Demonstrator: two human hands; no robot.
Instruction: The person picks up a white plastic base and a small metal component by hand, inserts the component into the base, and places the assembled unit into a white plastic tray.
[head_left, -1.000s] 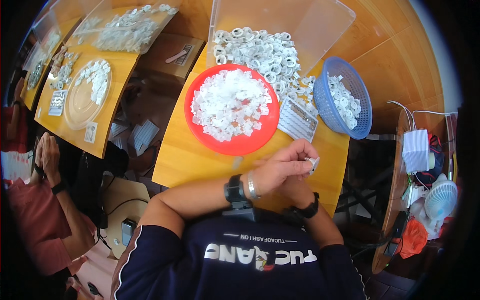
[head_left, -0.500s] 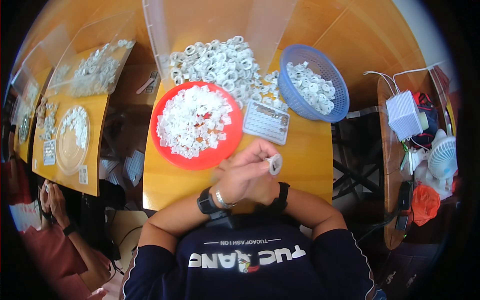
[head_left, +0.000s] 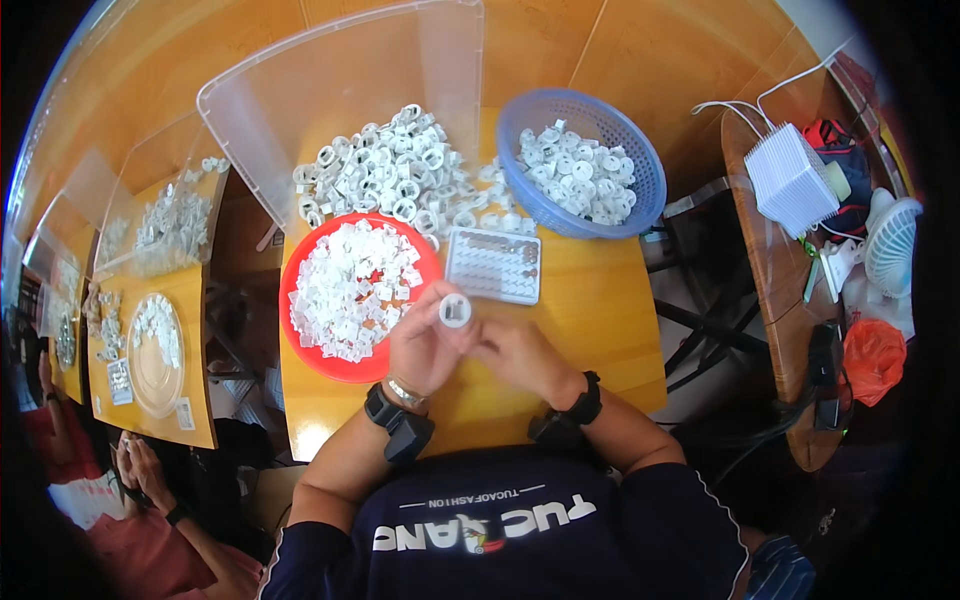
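My left hand [head_left: 420, 350] is closed on a small round white plastic part [head_left: 455, 311] with a dark slot in its face, held up over the front of the table. Beside it, my right hand [head_left: 525, 356] has its fingertips drawn together close to the left fingers; what they hold, if anything, is hidden. Left of my hands, a red plate [head_left: 345, 371] carries a heap of small white square pieces [head_left: 350, 285]. Just beyond my hands lies a pale tray [head_left: 492, 290] with rows of slots and small metal pieces along some of them.
Behind the plate, white ring-shaped parts [head_left: 385, 165] are heaped before a clear plastic bin [head_left: 340, 85]. A blue basket [head_left: 640, 205] with more white parts stands back right. Further right, a side table holds a fan [head_left: 890, 245]. Left, another person's hands [head_left: 140, 465] work beside another table.
The view has shifted a little. My left hand has turned, so the round part now faces up at me, and my right hand has come out from behind it to the right.
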